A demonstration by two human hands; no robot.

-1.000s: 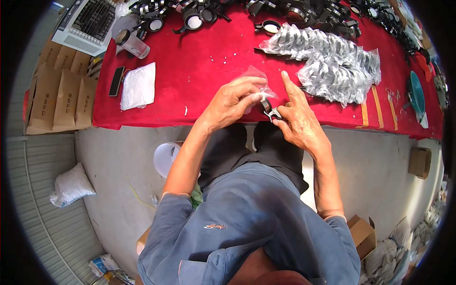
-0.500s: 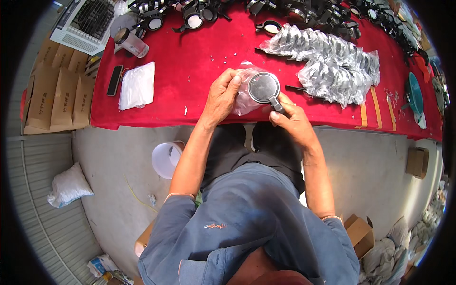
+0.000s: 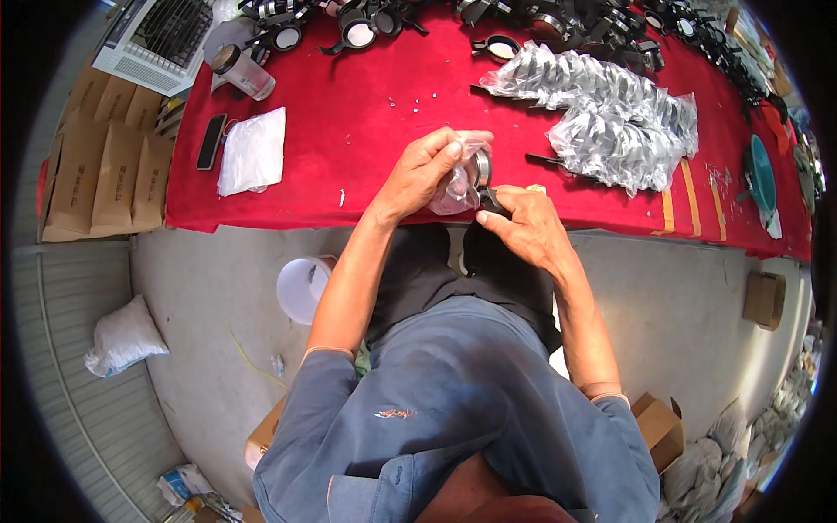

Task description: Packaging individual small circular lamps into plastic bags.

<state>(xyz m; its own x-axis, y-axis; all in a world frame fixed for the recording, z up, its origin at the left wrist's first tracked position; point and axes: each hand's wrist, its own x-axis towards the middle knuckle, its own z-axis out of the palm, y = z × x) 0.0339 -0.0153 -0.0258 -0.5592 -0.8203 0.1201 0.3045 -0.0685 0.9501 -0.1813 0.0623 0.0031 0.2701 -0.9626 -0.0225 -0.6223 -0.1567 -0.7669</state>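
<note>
My left hand point(image 3: 422, 171) is closed on a small clear plastic bag point(image 3: 451, 195), pinched between thumb and fingers over the near edge of the red table. In my right hand point(image 3: 528, 221) is the black handle of a round, silver-rimmed piece point(image 3: 479, 167). That piece is turned edge-on and sits at the bag's mouth, its left part behind or inside the film; how far in it is, I cannot tell. To the right lie rows of similar pieces in clear bags point(image 3: 610, 131). A white stack of flat bags point(image 3: 253, 152) rests at the left.
Loose black round pieces point(image 3: 359, 35) crowd the far edge of the red cloth point(image 3: 349, 113). A phone point(image 3: 211, 141) and a drinking bottle point(image 3: 244, 73) are at left, a green basin point(image 3: 761, 185) at right. Below stand a white bucket point(image 3: 302, 290) and cartons point(image 3: 106, 179).
My right hand has moved left and turned the round piece from face-up to edge-on, bringing it against the bag. My left hand has shifted slightly right, still gripping the bag.
</note>
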